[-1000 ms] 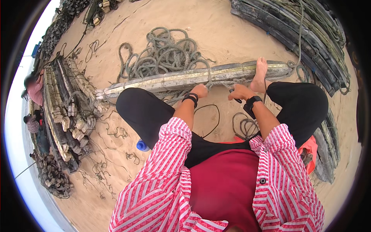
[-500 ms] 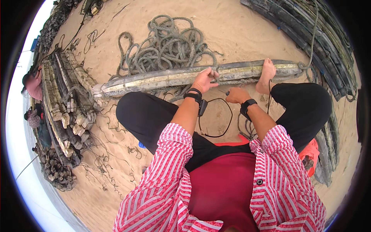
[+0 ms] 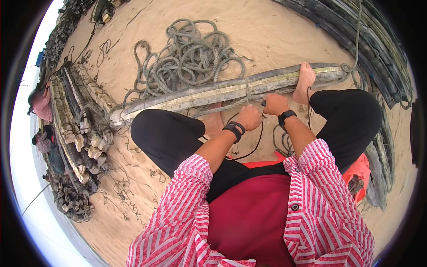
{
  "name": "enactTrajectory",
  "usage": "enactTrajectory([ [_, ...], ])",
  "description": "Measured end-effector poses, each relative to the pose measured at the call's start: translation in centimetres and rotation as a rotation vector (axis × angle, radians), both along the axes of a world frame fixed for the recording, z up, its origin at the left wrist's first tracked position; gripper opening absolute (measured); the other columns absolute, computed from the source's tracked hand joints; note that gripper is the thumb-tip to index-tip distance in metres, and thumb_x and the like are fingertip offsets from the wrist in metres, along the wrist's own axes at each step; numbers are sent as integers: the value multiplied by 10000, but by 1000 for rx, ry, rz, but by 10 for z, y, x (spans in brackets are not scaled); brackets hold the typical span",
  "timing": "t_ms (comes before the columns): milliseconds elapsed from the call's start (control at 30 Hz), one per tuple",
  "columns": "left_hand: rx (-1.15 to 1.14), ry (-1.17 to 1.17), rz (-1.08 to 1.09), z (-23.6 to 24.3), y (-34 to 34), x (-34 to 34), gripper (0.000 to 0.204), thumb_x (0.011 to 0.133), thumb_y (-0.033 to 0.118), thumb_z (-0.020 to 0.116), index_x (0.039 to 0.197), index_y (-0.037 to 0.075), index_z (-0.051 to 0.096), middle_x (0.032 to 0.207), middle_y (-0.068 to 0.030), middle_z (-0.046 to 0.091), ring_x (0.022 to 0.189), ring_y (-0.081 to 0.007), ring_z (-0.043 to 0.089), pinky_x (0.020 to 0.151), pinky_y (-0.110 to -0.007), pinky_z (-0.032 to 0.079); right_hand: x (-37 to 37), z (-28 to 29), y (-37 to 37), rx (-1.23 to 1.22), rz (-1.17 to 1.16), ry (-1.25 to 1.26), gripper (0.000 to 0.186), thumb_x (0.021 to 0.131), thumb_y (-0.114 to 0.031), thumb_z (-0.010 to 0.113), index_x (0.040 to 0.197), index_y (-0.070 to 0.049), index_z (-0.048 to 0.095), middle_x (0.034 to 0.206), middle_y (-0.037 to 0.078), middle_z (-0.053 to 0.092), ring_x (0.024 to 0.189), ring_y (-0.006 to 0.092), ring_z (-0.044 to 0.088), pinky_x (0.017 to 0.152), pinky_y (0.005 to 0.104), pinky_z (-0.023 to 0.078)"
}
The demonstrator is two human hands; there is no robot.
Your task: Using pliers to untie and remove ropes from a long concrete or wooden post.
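My left hand (image 3: 249,116) is closed on a thin cord at a long bundle of weathered slats (image 3: 191,93), just below a loop tied round it. My right hand (image 3: 276,104), slightly higher and to the right, grips a small dark-handled tool (image 3: 265,102) beside the thick rope (image 3: 284,91) along the bundle's near side. My bare right foot (image 3: 304,82) rests against the bundle. A loop of thin dark cord (image 3: 244,155) hangs down to the sand between my legs.
A tangled rope pile (image 3: 187,58) lies beyond the bundle. More slat bundles are stacked left (image 3: 78,124) and upper right (image 3: 364,40). An orange sack (image 3: 356,171) is beside my right knee. Two other people (image 3: 42,102) are among the left-hand stacks.
My left hand reached up onto the bundle with fingers apart, then came down and closed beside my right hand. My right hand has moved slightly up. My left foot now shows below the bundle.
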State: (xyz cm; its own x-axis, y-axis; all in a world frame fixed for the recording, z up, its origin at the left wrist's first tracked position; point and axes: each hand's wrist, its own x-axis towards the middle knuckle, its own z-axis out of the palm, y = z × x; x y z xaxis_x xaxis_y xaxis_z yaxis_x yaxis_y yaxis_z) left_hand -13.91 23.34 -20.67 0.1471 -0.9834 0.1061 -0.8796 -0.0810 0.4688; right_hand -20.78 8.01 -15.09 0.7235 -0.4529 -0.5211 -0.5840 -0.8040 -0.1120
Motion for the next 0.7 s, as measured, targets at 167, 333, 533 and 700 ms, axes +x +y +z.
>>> enactTrajectory([
  [167, 298, 189, -142, 9, -1, -31, 287, 871, 254, 582, 793, -2, 683, 900, -186, 658, 906, -380, 615, 839, -460, 483, -2, 6, -1, 122, -131, -28, 302, 730, -243, 647, 1005, -146, 727, 1106, 126, 696, 1044, 324, 651, 875, 439, 519],
  [333, 309, 256, -158, 14, -5, -37, 335, 883, 298, 589, 745, 8, 684, 946, -185, 661, 921, -379, 622, 842, -457, 488, 0, 4, 2, 95, -96, -22, 333, 718, -236, 652, 1035, -151, 712, 1075, 131, 702, 1045, 315, 653, 880, 429, 516],
  [533, 157, -54, -410, 18, 6, -56, 335, 866, 336, 605, 710, 52, 693, 1038, -135, 645, 893, -339, 631, 822, -444, 498, -2, -6, 7, 107, -7, -1, 315, 728, -203, 672, 1035, -144, 710, 1081, 139, 689, 1057, 315, 645, 871, 424, 522],
  [700, 2, -184, -269, 27, -6, -45, 191, 796, 241, 615, 716, 93, 705, 983, -138, 647, 848, -308, 640, 764, -431, 513, 0, -11, 10, -64, 163, 0, 332, 718, -212, 731, 1038, -127, 711, 1108, 134, 665, 1031, 329, 648, 869, 419, 529],
])
